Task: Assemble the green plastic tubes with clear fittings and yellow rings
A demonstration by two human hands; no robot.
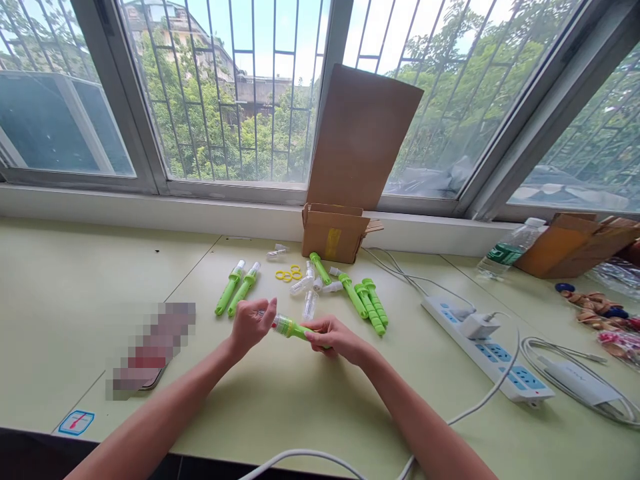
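Note:
A green pen-like tube (293,327) is held level above the pale green table (75,293). My right hand (334,337) is closed round its green barrel. My left hand (251,323) pinches its near-left tip, where a small clear or white part sits. Just beyond my hands lie more green tubes: two (237,288) to the left, several (369,304) to the right. Clear caps (309,293) and yellow rings (289,273) lie between them.
A small open cardboard box (334,230) stands at the window sill. A white power strip (487,350) with a plugged charger and cables runs at the right. A water bottle (509,251), another carton (570,243) and a blurred flat object (150,350) also sit on the table.

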